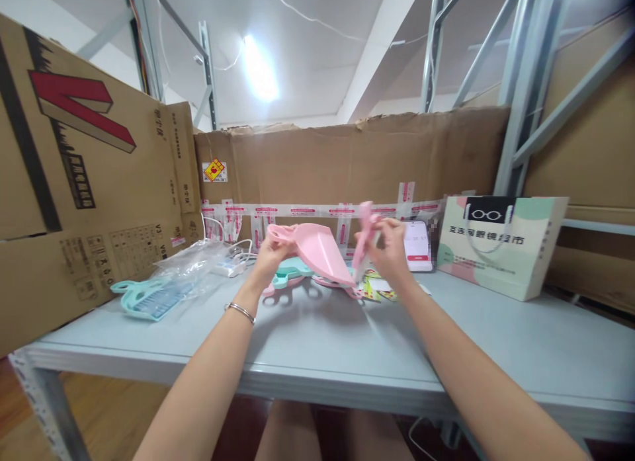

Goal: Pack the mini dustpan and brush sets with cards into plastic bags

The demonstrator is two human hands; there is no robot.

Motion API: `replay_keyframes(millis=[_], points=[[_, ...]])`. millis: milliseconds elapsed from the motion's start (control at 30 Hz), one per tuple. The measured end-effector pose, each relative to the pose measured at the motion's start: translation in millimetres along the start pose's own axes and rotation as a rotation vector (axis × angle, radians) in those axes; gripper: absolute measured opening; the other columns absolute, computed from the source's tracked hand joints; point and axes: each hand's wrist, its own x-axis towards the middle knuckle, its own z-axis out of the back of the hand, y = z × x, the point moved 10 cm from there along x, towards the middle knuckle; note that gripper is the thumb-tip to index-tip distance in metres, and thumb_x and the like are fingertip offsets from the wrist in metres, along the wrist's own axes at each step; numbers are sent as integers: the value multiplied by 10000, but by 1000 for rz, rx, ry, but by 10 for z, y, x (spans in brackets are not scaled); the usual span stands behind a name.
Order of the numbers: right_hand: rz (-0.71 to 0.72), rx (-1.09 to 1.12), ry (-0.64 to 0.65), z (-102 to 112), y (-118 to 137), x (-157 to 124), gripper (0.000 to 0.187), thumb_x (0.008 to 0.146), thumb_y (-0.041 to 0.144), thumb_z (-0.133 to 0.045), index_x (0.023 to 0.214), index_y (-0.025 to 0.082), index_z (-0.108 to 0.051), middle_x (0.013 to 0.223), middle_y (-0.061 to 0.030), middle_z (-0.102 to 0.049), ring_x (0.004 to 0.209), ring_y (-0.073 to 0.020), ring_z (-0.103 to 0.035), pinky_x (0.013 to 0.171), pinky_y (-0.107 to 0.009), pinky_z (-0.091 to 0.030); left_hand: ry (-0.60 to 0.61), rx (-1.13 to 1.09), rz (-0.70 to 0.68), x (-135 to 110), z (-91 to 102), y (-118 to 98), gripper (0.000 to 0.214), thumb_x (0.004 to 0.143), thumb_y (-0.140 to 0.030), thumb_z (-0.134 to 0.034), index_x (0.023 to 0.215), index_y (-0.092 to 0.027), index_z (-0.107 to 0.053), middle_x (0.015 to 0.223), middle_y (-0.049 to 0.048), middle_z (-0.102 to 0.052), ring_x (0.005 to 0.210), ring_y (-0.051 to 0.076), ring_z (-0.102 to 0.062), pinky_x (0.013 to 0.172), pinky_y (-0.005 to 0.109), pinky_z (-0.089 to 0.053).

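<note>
My left hand (274, 254) is closed round the handle of a pink dustpan (322, 252), held tilted above the table with its wide lip toward the right. In my right hand (389, 246) is a small pink brush (366, 239), held upright just right of the dustpan's lip; its lower end is blurred. Behind and below the dustpan lie mint-green and pink pieces (292, 269) of similar plastic, partly hidden. A mint-green dustpan and brush set (151, 299) rests at the table's left, with clear plastic bags (191, 262) beside it.
A phone (418, 246) stands upright at the back, near colourful printed cards (377, 286). On the right is a paper bag (496, 246) with a glasses print. A large carton (94, 170) borders the left; cardboard (307, 163) walls the back. White cables (243, 246) lie behind the bags.
</note>
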Motion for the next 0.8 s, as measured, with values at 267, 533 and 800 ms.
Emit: replay_keyframes(millis=[267,533,800], points=[[-115,-348,3,181,-624,-1,81,643,246,-602,665,187,-551,1089,-130,-451,1102,-305,-381,945,-469,-296,56,-139,115,-116,20,-94,484,727,-430,-665,1113,-144,-604,1104,124,-656,1032,269,-598,891,373,-462],[-178,-237,276,-127,-595,-59,156,606,259,-546,577,224,-397,798,-26,-564,800,-212,-503,775,-375,-380,165,-163,197,-240,-173,-80,462,769,-377,-633,1159,-131,-599,1057,128,-675,908,254,-645,851,384,-471],[-197,-224,128,25,-571,-27,242,607,319,-591,583,236,-365,699,8,-419,706,-182,-443,685,-333,-376,164,-175,205,-245,-187,-87,414,754,-352,-656,1103,-133,-625,1037,121,-681,901,251,-646,831,367,-475]])
